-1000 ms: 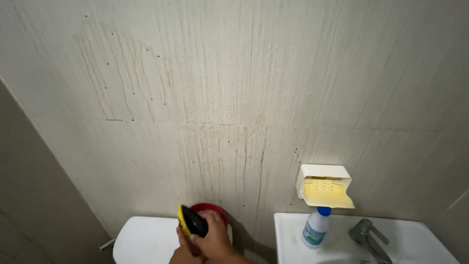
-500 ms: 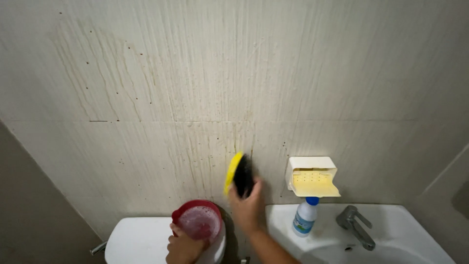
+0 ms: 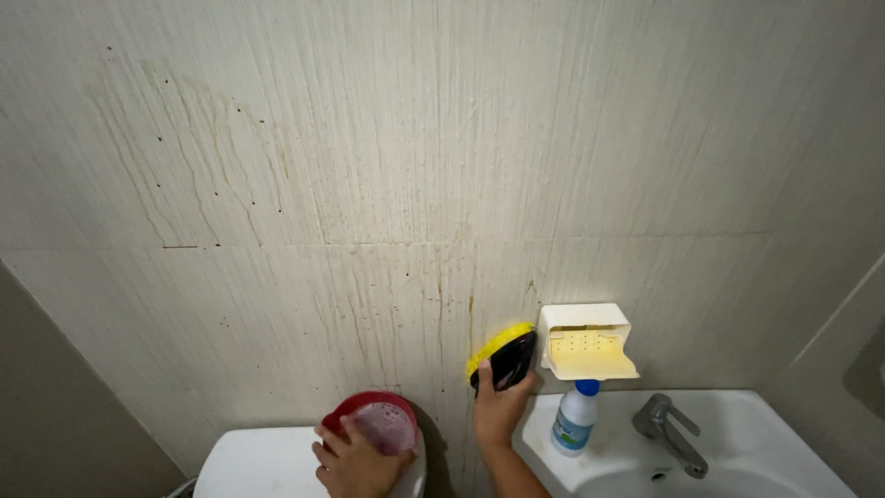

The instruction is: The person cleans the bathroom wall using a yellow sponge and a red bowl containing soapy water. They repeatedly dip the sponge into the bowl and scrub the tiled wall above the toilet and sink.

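Observation:
My right hand [image 3: 499, 409] grips a scrub brush [image 3: 503, 356] with a black back and yellow bristles, pressing the bristles against the stained beige wall tiles [image 3: 369, 184] just left of a white wall-mounted soap holder [image 3: 586, 340]. My left hand [image 3: 355, 461] holds a small red bowl [image 3: 371, 420] of foamy liquid, resting on top of the white toilet tank [image 3: 258, 461]. Brown drip streaks and specks run down the wall above both hands.
A white bottle with a blue cap [image 3: 575, 418] stands on the white sink [image 3: 756, 443] rim, below the soap holder. A metal tap [image 3: 670, 429] sits at the sink's back right. A darker side wall [image 3: 55, 406] closes the left.
My right hand lifted the brush out of the red bowl, raised it to the wall, then dropped lower and right, next to the soap holder. The left hand stays on the bowl.

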